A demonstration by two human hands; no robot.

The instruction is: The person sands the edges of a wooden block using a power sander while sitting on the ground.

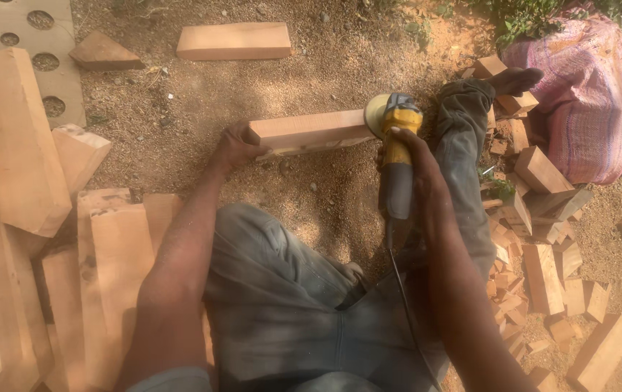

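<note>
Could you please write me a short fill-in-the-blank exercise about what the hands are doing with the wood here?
1. The right hand grips a ____ power grinder.
2. The left hand steadies one end of a ____ block.
3. The grinder's disc meets the block's ____ end.

Missing words: yellow; wooden; right

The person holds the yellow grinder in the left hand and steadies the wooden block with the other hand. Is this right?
Not quite. In the head view, the yellow grinder is in the right hand, and the left hand steadies the wooden block. The rest is correct.
</note>
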